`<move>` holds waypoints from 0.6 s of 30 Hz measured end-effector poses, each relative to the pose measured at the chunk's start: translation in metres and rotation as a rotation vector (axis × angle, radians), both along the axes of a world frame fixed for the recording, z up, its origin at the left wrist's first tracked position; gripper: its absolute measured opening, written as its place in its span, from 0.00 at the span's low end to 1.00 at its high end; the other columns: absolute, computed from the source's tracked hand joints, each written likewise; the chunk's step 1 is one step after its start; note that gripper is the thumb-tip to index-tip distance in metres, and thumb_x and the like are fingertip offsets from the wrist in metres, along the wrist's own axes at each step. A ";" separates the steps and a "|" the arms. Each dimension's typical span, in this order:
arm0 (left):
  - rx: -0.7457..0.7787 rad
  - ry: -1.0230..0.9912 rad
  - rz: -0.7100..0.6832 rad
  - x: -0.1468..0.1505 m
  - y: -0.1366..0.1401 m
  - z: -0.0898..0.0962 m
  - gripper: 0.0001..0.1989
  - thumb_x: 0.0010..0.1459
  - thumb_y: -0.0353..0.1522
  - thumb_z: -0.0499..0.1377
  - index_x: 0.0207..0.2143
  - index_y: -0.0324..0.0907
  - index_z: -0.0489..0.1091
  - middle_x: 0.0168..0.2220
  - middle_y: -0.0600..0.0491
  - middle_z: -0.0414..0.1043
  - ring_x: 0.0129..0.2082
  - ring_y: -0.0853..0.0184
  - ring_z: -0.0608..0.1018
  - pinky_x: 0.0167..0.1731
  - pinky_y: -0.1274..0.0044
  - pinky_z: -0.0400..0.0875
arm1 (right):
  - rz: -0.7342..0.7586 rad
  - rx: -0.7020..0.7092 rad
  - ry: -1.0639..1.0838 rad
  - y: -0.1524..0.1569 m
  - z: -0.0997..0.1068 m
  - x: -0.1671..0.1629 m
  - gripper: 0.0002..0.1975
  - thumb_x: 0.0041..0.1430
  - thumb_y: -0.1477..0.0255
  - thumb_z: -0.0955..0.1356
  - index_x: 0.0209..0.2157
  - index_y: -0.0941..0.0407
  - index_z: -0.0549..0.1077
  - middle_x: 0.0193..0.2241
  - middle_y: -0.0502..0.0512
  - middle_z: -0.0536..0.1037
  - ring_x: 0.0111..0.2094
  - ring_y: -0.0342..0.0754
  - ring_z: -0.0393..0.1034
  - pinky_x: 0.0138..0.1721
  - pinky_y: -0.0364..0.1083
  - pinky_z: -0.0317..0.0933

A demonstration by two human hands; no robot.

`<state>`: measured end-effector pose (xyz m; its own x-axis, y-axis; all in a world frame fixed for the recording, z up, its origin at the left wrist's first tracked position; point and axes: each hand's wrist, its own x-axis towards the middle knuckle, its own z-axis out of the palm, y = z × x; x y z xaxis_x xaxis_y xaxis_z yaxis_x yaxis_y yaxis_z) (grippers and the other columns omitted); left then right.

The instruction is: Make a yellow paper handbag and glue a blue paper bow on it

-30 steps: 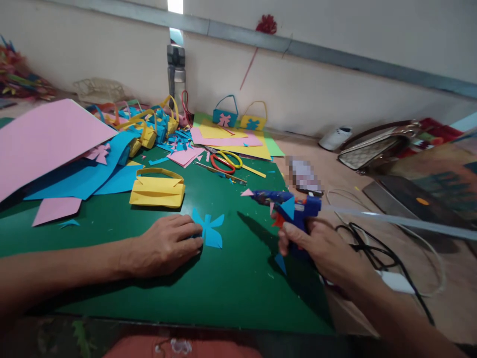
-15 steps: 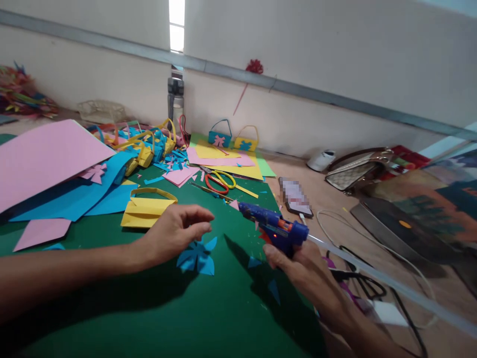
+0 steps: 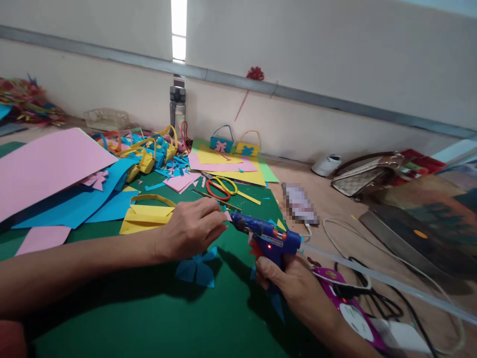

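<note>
- Pink paper sheet (image 3: 55, 166), large, left, overlying blue paper sheets (image 3: 80, 204).
- Yellow paper handbag (image 3: 143, 219), centre-left, handle on its far side, right end hidden behind the left hand.
- Left hand (image 3: 196, 226): fingers bent, tips just beside the glue gun's nozzle; whether they pinch anything is not discernible.
- Blue paper bow (image 3: 203, 272), on the green board (image 3: 149, 318), nearer than the left hand.
- Scissors (image 3: 218, 189), red and yellow handles, centre, farther than the hands.
- Blue hot-glue gun (image 3: 257, 226), nozzle pointing left, pink scrap (image 3: 228, 216) at its tip, red light lit.
- Right hand (image 3: 288, 281): fingers wrapped round the gun's grip.
- Smartphone (image 3: 300, 204), right, on the bench (image 3: 335, 209), cable attached.
- Purple power strip (image 3: 331, 288), near right.
</note>
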<state>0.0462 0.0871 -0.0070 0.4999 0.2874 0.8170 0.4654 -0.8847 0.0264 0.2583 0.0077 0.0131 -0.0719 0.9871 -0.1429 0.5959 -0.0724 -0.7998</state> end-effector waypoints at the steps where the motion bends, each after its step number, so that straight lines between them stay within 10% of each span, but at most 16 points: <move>1: 0.004 0.010 0.013 0.001 0.000 0.000 0.04 0.57 0.28 0.55 0.30 0.38 0.68 0.26 0.51 0.71 0.26 0.69 0.72 0.24 0.79 0.66 | -0.004 0.001 -0.012 0.000 0.001 -0.001 0.19 0.53 0.56 0.62 0.25 0.57 0.71 0.16 0.49 0.69 0.20 0.46 0.64 0.24 0.44 0.58; 18: -0.034 0.010 0.160 -0.009 0.018 0.015 0.09 0.57 0.27 0.52 0.25 0.37 0.68 0.25 0.51 0.71 0.26 0.71 0.72 0.24 0.80 0.63 | -0.030 0.037 -0.108 -0.001 0.003 0.003 0.19 0.53 0.56 0.61 0.20 0.55 0.69 0.15 0.49 0.70 0.21 0.47 0.66 0.28 0.46 0.60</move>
<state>0.0368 0.1047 0.0085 0.4538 0.3913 0.8006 0.6011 -0.7976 0.0491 0.2612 0.0065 0.0165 -0.0289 0.9933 -0.1121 0.6766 -0.0631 -0.7337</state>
